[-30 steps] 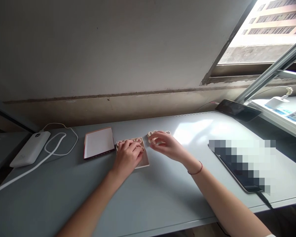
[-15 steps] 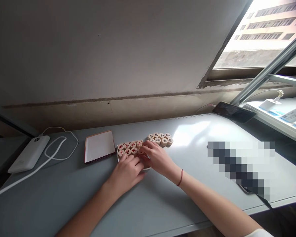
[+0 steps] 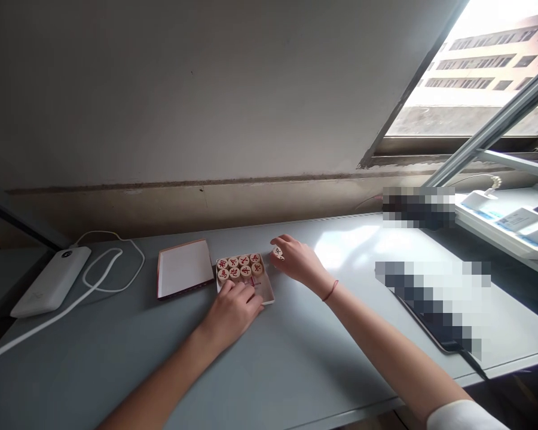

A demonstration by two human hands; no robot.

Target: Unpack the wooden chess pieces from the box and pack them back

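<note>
A small white box (image 3: 268, 291) holds two rows of round wooden pieces (image 3: 245, 271) with red characters. My left hand (image 3: 235, 304) lies over the box's near side, its fingers bent at the edge; whether they grip the box or something in it is hidden. Just right of the box, my right hand (image 3: 296, 258) curls over pieces with black characters (image 3: 277, 251), thumb and fingers around them. The other black pieces are hidden beneath this hand. Left of the box lies the open lid (image 3: 186, 269), its white inside facing up.
A white power bank (image 3: 51, 282) with a looping white cable (image 3: 101, 278) lies at the left. On the right are a dark, partly blurred device (image 3: 424, 322) and a white shelf (image 3: 497, 224) with small boxes. A wall runs behind the table.
My right hand has moved from the box to the black-character pieces on its right. A red-character piece now shows at the right end of the second row. The view has shifted slightly.
</note>
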